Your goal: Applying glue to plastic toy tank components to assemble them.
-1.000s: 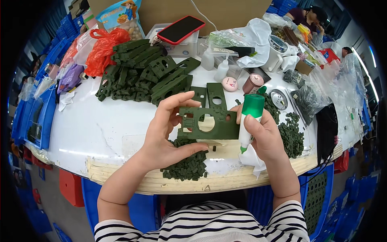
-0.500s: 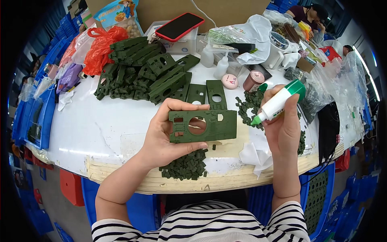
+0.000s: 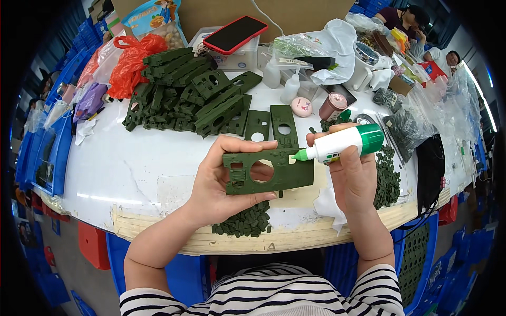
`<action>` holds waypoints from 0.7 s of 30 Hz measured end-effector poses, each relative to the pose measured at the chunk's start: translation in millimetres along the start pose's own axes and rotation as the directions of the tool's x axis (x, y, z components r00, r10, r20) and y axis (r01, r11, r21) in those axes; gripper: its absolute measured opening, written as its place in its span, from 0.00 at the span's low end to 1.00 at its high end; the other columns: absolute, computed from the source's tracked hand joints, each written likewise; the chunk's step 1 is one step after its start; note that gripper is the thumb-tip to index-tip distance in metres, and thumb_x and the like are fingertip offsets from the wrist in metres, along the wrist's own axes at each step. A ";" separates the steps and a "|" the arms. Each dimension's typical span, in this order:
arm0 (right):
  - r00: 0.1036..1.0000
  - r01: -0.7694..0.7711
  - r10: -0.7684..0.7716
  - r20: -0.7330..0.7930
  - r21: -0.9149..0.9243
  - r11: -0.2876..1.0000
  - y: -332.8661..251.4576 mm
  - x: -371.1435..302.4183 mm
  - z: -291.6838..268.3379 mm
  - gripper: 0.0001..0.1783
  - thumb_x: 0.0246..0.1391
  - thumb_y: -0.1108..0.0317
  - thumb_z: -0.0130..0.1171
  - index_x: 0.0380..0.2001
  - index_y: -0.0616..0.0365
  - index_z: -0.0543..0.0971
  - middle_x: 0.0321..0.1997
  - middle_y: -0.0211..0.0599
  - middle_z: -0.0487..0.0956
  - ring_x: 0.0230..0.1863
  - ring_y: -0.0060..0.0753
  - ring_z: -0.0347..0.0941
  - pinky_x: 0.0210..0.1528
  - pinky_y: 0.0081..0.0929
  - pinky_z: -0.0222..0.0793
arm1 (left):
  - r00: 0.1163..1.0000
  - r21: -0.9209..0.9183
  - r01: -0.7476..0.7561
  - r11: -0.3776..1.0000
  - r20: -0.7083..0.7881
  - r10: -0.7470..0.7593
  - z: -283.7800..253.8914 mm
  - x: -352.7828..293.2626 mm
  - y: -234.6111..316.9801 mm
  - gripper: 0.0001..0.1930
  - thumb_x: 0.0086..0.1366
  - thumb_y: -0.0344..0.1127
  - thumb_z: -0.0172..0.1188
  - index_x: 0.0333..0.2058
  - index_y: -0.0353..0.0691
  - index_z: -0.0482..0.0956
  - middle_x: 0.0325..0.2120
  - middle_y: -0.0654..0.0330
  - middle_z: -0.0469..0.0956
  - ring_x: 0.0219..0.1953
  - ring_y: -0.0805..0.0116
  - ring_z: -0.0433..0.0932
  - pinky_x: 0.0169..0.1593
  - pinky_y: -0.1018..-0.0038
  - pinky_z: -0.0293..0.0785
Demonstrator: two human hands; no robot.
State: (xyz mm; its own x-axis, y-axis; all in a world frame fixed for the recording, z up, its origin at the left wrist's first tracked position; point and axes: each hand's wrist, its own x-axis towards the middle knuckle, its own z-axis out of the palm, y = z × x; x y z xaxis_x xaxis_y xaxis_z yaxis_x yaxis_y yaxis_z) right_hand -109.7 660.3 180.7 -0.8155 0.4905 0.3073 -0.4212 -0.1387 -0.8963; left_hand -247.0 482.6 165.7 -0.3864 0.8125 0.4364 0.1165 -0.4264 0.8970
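While a green plastic part (image 3: 283,175) is held mid-view, gripped by the left hand (image 3: 208,181) at nine o'clock, the right hand (image 3: 349,179) at three clasps a squeeze bottle (image 3: 341,145), nozzle beside it; oversqueezing could smear the part or drip onto chips (image 3: 245,221) at seven.

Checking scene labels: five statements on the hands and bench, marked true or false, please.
1. The left hand grips a green part. True.
2. The right hand is empty. False: the right hand holds a white bottle.
3. The white bottle's tip points away from the green part. False: it points toward it.
4. The phone has a red case. True.
5. The red bag lies right of the pile. False: the red bag is left of the pile.
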 end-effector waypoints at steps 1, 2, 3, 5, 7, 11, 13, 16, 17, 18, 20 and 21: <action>1.000 -0.010 0.010 0.010 -0.007 1.000 0.4 -0.6 -0.5 0.25 0.56 0.52 0.57 0.48 0.61 0.69 0.43 0.46 0.78 0.50 0.45 0.74 0.56 0.42 0.66 | 1.000 0.000 -0.004 1.000 0.000 0.004 0.2 -0.1 -0.2 0.30 0.49 0.19 0.67 0.48 0.39 0.62 0.54 0.48 0.67 0.45 0.69 0.77 0.49 0.73 0.77; 1.000 0.005 -0.005 0.008 0.020 1.000 0.6 -0.8 0.3 0.23 0.56 0.56 0.58 0.47 0.62 0.70 0.42 0.46 0.78 0.49 0.43 0.74 0.55 0.39 0.67 | 1.000 0.000 -0.008 1.000 0.000 0.008 0.3 -0.3 -0.3 0.30 0.49 0.18 0.67 0.48 0.39 0.62 0.54 0.48 0.67 0.45 0.69 0.77 0.49 0.73 0.77; 1.000 0.019 -0.020 0.005 0.048 0.999 0.9 -0.9 1.5 0.22 0.56 0.59 0.59 0.47 0.63 0.70 0.42 0.47 0.78 0.48 0.41 0.75 0.54 0.37 0.67 | 1.000 0.001 -0.009 1.000 -0.001 0.009 0.5 -0.2 -0.1 0.30 0.49 0.18 0.67 0.48 0.39 0.62 0.54 0.48 0.67 0.45 0.69 0.77 0.49 0.73 0.77; 0.999 0.038 -0.038 0.000 0.089 0.995 1.2 -0.9 3.1 0.20 0.55 0.63 0.60 0.46 0.64 0.71 0.42 0.48 0.78 0.47 0.39 0.76 0.53 0.36 0.68 | 1.000 0.001 -0.011 1.000 -0.002 0.011 0.9 0.0 0.5 0.30 0.49 0.18 0.67 0.48 0.39 0.62 0.54 0.48 0.67 0.45 0.69 0.77 0.49 0.73 0.77; 0.999 0.047 -0.047 -0.003 0.115 0.992 1.1 -0.5 3.8 0.20 0.55 0.63 0.60 0.46 0.64 0.70 0.42 0.48 0.78 0.47 0.39 0.75 0.54 0.36 0.68 | 1.000 -0.008 -0.011 1.000 -0.009 0.011 1.2 -0.5 -0.3 0.30 0.49 0.19 0.67 0.48 0.39 0.62 0.54 0.48 0.67 0.45 0.69 0.77 0.49 0.73 0.77; 0.999 0.040 -0.041 0.001 0.094 0.995 0.8 -1.0 3.8 0.20 0.55 0.64 0.60 0.46 0.64 0.70 0.43 0.48 0.78 0.48 0.39 0.75 0.54 0.36 0.68 | 1.000 0.000 -0.003 1.000 -0.013 0.003 0.8 -0.6 0.0 0.30 0.49 0.19 0.67 0.48 0.39 0.62 0.54 0.48 0.67 0.45 0.69 0.77 0.49 0.74 0.77; 0.999 0.039 -0.039 -0.003 0.098 0.994 0.5 -1.1 4.8 0.20 0.55 0.64 0.60 0.47 0.64 0.70 0.44 0.48 0.78 0.48 0.39 0.75 0.54 0.37 0.69 | 1.000 -0.002 -0.007 1.000 -0.011 0.007 0.5 -0.4 -0.5 0.30 0.49 0.19 0.67 0.48 0.39 0.62 0.54 0.48 0.67 0.45 0.70 0.76 0.49 0.74 0.77; 0.999 0.046 -0.046 -0.004 0.092 0.995 1.7 -1.2 4.3 0.20 0.54 0.64 0.61 0.46 0.63 0.70 0.44 0.48 0.78 0.48 0.39 0.75 0.54 0.37 0.69 | 1.000 -0.003 -0.005 1.000 -0.011 0.005 0.1 -0.8 -0.8 0.30 0.49 0.19 0.67 0.48 0.39 0.62 0.54 0.48 0.67 0.45 0.70 0.76 0.49 0.74 0.77; 0.999 0.049 -0.049 -0.006 0.097 0.994 2.3 -1.3 4.2 0.20 0.54 0.64 0.61 0.46 0.63 0.70 0.44 0.48 0.78 0.48 0.40 0.75 0.54 0.37 0.69 | 1.000 -0.003 -0.004 1.000 -0.012 0.004 0.1 -1.0 -0.7 0.30 0.49 0.19 0.67 0.48 0.39 0.62 0.54 0.48 0.67 0.45 0.70 0.76 0.49 0.74 0.77; 0.999 0.053 -0.053 -0.008 0.102 0.993 3.0 -1.0 4.1 0.20 0.54 0.64 0.61 0.46 0.63 0.70 0.43 0.48 0.78 0.48 0.40 0.75 0.54 0.37 0.69 | 1.000 -0.011 0.000 1.000 -0.013 0.000 0.2 -0.9 -0.4 0.30 0.49 0.19 0.67 0.48 0.39 0.62 0.54 0.48 0.67 0.45 0.70 0.76 0.49 0.74 0.77; 0.999 0.052 -0.052 0.004 0.062 0.997 2.6 -0.9 3.7 0.22 0.54 0.60 0.60 0.47 0.62 0.70 0.44 0.47 0.77 0.49 0.42 0.75 0.54 0.39 0.68 | 1.000 -0.026 0.008 1.000 -0.014 -0.009 0.7 -0.7 0.3 0.30 0.49 0.19 0.67 0.48 0.39 0.61 0.54 0.49 0.67 0.45 0.70 0.76 0.49 0.73 0.77; 0.999 0.047 -0.048 0.018 0.018 0.999 1.7 -1.2 2.9 0.23 0.55 0.57 0.59 0.47 0.61 0.69 0.45 0.46 0.77 0.50 0.45 0.74 0.54 0.40 0.68 | 1.000 -0.019 0.011 1.000 -0.012 -0.011 0.4 -0.7 0.7 0.30 0.49 0.19 0.67 0.48 0.39 0.61 0.54 0.49 0.67 0.45 0.70 0.76 0.49 0.73 0.77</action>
State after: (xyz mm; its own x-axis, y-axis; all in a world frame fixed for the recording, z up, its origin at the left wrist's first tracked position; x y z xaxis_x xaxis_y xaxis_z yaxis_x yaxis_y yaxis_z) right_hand -110.6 657.0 179.8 -0.8016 0.4808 0.3554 -0.4662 -0.1304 -0.8750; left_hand -246.3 481.9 166.1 -0.3986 0.8126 0.4253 0.0950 -0.4247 0.9004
